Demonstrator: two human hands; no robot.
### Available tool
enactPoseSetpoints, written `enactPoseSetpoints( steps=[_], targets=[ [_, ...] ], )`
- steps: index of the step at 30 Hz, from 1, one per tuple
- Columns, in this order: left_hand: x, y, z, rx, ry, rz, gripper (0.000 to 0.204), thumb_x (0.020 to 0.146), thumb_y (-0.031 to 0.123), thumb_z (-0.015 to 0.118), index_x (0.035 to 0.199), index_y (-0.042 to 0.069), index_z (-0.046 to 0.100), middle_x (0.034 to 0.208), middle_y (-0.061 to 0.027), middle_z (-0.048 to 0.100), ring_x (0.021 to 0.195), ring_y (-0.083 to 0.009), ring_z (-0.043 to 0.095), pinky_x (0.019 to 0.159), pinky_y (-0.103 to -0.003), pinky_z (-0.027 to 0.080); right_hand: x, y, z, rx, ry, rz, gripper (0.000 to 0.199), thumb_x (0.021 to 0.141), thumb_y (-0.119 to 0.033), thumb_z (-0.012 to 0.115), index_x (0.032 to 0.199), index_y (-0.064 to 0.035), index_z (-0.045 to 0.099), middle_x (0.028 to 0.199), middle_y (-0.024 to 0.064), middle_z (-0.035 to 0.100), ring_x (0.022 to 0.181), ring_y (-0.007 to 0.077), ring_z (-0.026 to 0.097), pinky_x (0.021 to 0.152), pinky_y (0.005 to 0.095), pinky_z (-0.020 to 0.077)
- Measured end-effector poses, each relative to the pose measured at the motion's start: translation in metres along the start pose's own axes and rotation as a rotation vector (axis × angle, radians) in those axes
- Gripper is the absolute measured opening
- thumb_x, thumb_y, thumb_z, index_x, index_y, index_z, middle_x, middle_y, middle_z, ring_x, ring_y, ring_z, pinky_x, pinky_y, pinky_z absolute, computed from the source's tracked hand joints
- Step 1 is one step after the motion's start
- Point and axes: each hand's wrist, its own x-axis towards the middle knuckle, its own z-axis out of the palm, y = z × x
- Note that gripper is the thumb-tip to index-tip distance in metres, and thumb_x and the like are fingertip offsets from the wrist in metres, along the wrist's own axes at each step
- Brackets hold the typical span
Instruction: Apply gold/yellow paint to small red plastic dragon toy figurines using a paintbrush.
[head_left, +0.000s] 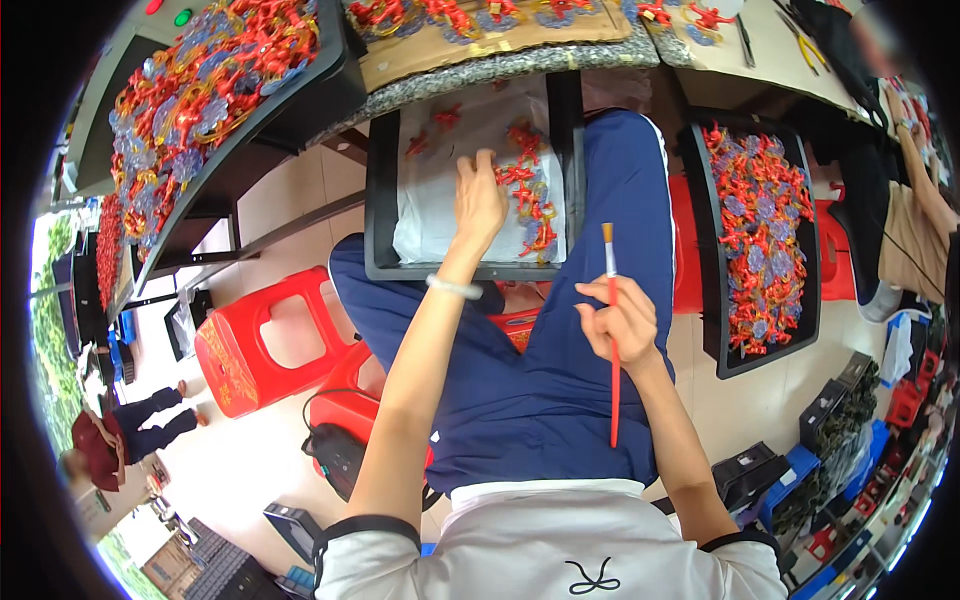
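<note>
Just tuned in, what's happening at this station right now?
A seated person has a black tray on their lap, lined with white sheet and holding small red-and-blue ornaments. The left hand reaches into the tray, touching the pieces. The right hand holds a red-handled paintbrush upright. Another full tray sits to the right.

Person is wearing a white short-sleeved top; the sleeves are ending in dark bands just above the elbows. A small black looped mark is showing on the front of the top near the lower edge of the view. Legs are wearing dark blue trousers, loose and creasing over the thighs, with a thin white stripe running down the outer side of one leg. Left wrist is carrying a pale, whitish bangle [453, 288]. Forearms are showing bare below the sleeve bands. No gloves on the left hand [478, 203] or the right hand [620, 322].
</note>
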Motion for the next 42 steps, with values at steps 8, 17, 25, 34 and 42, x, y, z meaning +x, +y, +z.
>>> enactPoseSetpoints(
  steps=[8,17,25,34,42],
  targets=[
    [0.039,-0.031,0.001,0.301,-0.128,0.067,0.049,0.07,-0.001,0.065,0.117,0.008,0.053,0.111,-0.0203,0.058,0.097,-0.0401,0.058,0.083,-0.046,0.049,0.012,0.008,0.001,0.194,0.153,0.309,0.034,0.074,0.012,0.065,0.063,-0.0048,0.037,0.079,0.0171,0.068,0.075,0.0276,0.062,0.067,0.0327,0.0495],
    [-0.041,0.017,-0.063,-0.722,-0.048,-0.224,0.033,0.083,0.006,0.069,0.105,0.004,0.044,0.091,-0.0124,0.063,0.071,-0.0209,0.064,0.065,-0.029,0.05,0.013,0.0,0.007,0.223,0.187,0.566,0.032,0.08,0.008,0.064,0.067,-0.0046,0.037,0.088,0.0168,0.069,0.075,0.019,0.061,0.072,0.0299,0.0496],
    [-0.133,0.087,-0.082,-1.168,-0.116,-0.304,0.022,0.101,0.019,0.045,0.114,0.003,0.039,0.089,-0.0108,0.059,0.064,-0.0121,0.056,0.057,-0.022,0.044,0.069,-0.034,0.033,0.643,0.058,0.64,0.033,0.083,0.005,0.067,0.074,-0.0048,0.036,0.101,0.0205,0.067,0.08,0.0139,0.063,0.074,0.0269,0.0512],
    [-0.143,0.098,-0.089,-1.05,-0.409,-0.281,0.019,0.099,0.017,0.046,0.11,0.002,0.044,0.088,-0.0059,0.06,0.068,-0.0093,0.052,0.061,-0.026,0.042,0.063,-0.032,0.002,0.761,-0.01,0.883,0.033,0.084,0.007,0.064,0.071,-0.0063,0.037,0.088,0.0183,0.068,0.08,0.0125,0.065,0.07,0.0258,0.0545],
    [-0.145,0.106,-0.087,-1.102,-0.488,-0.279,0.009,0.096,0.006,0.042,0.104,0.003,0.042,0.083,-0.0102,0.057,0.064,-0.01,0.046,0.057,-0.022,0.036,0.058,-0.032,-0.01,0.787,0.046,0.986,0.034,0.083,0.01,0.063,0.072,-0.0078,0.037,0.083,0.0188,0.068,0.08,0.0134,0.067,0.068,0.0233,0.0551]
  ],
)
